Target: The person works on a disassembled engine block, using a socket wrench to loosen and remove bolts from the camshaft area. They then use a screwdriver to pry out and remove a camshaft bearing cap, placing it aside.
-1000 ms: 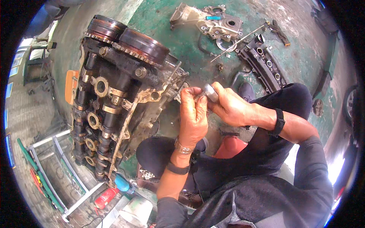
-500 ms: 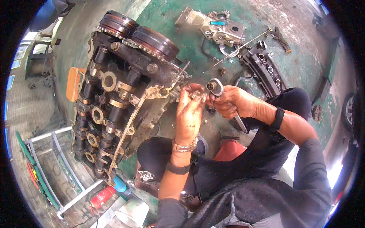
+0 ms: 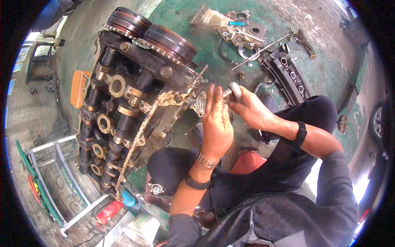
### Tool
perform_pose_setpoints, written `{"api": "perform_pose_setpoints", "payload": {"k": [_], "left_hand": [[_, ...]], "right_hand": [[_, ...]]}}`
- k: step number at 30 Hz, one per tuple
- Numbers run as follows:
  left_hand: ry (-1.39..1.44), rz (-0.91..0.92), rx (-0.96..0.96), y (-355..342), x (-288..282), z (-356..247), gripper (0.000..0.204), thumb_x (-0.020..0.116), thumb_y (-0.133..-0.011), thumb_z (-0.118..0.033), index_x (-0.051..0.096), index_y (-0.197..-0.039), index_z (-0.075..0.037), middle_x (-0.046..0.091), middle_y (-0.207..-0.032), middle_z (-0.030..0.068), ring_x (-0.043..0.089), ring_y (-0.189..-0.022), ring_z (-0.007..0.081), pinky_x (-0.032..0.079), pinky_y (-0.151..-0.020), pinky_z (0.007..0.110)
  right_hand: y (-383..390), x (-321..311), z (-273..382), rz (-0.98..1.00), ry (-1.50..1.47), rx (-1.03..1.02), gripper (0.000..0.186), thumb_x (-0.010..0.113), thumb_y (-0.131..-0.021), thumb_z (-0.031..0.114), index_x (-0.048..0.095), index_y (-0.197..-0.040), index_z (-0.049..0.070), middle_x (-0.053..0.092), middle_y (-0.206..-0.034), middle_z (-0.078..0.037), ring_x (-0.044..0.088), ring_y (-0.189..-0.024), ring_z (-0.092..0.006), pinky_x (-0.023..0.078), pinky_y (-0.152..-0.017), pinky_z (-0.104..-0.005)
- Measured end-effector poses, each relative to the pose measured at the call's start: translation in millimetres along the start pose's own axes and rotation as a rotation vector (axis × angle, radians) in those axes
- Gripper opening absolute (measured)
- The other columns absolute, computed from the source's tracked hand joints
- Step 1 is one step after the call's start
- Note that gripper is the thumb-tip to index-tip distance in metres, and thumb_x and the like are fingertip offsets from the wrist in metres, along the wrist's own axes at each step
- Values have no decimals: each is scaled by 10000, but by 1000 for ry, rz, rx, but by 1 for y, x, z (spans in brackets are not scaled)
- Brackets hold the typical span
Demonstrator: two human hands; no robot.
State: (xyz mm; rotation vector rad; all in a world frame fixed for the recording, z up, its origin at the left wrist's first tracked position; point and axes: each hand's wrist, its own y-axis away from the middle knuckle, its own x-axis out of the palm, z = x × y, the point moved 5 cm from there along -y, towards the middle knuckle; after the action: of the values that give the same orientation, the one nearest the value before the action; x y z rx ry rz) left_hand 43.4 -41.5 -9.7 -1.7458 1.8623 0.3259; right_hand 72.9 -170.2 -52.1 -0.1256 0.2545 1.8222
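My right hand (image 3: 253, 108) is closed around a ratchet wrench (image 3: 236, 91), whose round head points up and whose handle is mostly hidden below the fingers. A short metal socket piece (image 3: 226, 94) sticks out from the ratchet head toward my left hand (image 3: 217, 121). The left hand's fingers are stretched out side by side, at the end of the socket piece; its palm and thumb are hidden. Just left of those fingers, a pale bracket with holes (image 3: 199, 104) sits by the side of the engine (image 3: 135, 103), whose camshafts and two toothed cam wheels are exposed.
On the green floor ahead lie a cast metal cover (image 3: 247, 35), a black valve cover (image 3: 284, 76) and a long thin rod (image 3: 263, 51). A red object (image 3: 249, 161) is between my legs. Lower left are a metal frame (image 3: 78, 214) and a red extinguisher (image 3: 109, 211).
My left hand has turned and straightened its fingers, uncovering the bracket. The ratchet has swung so its head faces left, and my right hand has shifted slightly rightward.
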Motion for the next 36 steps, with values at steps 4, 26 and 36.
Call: {"api": "perform_pose_setpoints", "payload": {"k": [4,26,36], "left_hand": [[-25,-14,-101,0,11,9,453,428,-1036,-159,421,-1431,63,471,-1438,257,449,-1346,356,329,-1137,414],[644,108,-866,8,18,45,701,329,-990,-678,598,-789,-62,562,-609,-10,472,-472,76,346,-404,245],[835,-119,-680,2,-2,26,532,398,-1045,-508,604,-1022,-17,510,-583,-28,401,-415,38,266,-361,204]], "right_hand": [[9,5,-2,43,395,-60,287,597,-886,117,392,-1021,-32,637,-732,-282,616,-693,-508,477,-600,-571],[20,10,5,395,358,-296,262,614,-879,155,445,-944,-36,573,-643,-253,580,-617,-478,441,-547,-550],[15,29,-4,457,-731,476,128,592,-878,89,575,-1002,64,511,-672,22,431,-476,-96,311,-415,-261]]}}
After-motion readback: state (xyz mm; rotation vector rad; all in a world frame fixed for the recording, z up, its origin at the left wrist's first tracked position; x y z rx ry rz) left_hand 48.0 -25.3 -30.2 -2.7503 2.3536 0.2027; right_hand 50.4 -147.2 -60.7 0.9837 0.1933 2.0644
